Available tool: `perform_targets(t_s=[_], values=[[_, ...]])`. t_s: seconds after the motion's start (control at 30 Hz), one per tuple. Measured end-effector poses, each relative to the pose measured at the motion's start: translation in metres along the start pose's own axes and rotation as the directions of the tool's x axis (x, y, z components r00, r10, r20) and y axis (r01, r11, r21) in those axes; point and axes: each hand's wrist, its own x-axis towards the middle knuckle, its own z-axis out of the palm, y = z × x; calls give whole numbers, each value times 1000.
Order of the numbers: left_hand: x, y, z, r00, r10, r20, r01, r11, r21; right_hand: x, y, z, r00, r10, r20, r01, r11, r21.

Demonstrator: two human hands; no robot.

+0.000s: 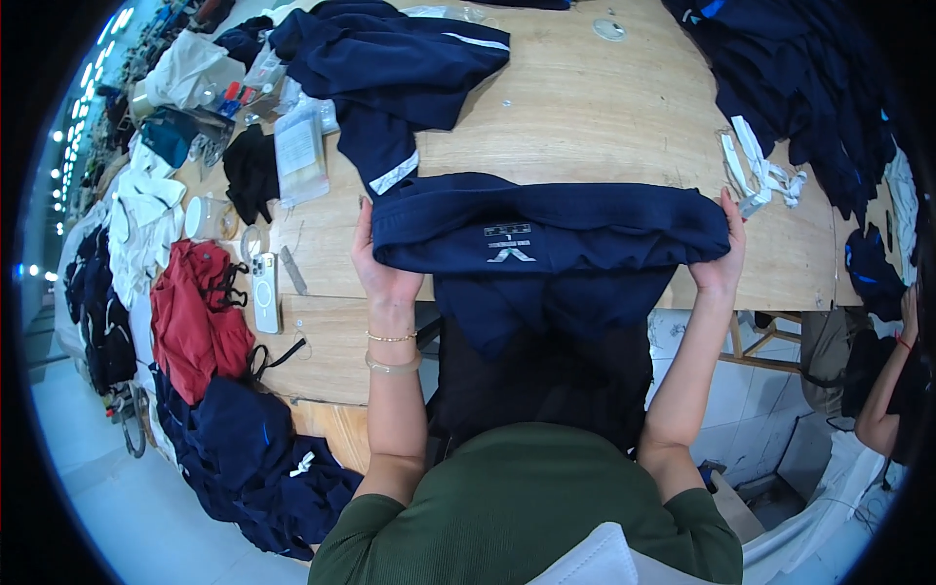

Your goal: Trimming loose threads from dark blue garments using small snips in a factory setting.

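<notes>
Green cloth of my shirt (526,507) lay closest, below my fingers. Beyond and to both sides of them spread the wooden table (585,107). Between my left hand (392,280) and right hand (720,271) hung the navy garment (585,219), its waistband stretched sideways near the table's close edge and its lower part drooping toward my lap. Both hands gripped it by the ends, thumbs up at the outer edges; cloth hid most of the other fingers. Past my right fingers sprawled a navy heap (799,83); past my left ones, navy clothing (400,58). A red garment (200,317) sat left of my left fingers, and another person's arm (880,395) showed well to my right. White straps (749,146) lay just beyond my right fingertips, a phone (265,292) left of my left hand. Below that hand, a bangle (392,367) and a thinner bracelet (392,337) circled my forearm.
</notes>
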Motion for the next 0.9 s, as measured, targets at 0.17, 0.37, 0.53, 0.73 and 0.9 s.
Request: perform_targets(t_s=[0.17, 0.37, 0.53, 0.73, 0.9], values=[[1, 5, -14, 999, -44, 25, 45, 999, -25, -3, 5, 9, 1000, 4, -2, -4, 1000, -1], [-6, 7, -15, 993, -103, 48, 103, 995, 17, -2, 1, -3, 996, 51, 78, -54, 998, 31], [-12, 8, -25, 955, -130, 266, 129, 991, 23, -11, 1, 3, 975, 96, 201, -102, 995, 18], [-18, 7, -10, 974, -110, 196, 86, 988, 127, -18, 2, 5, 999, 39, 7, -38, 993, -110], [-14, 3, -1, 1000, 23, -2, -19, 890, 455, -25, 9, 33, 966, -250, 66, 229, 710, -665]])
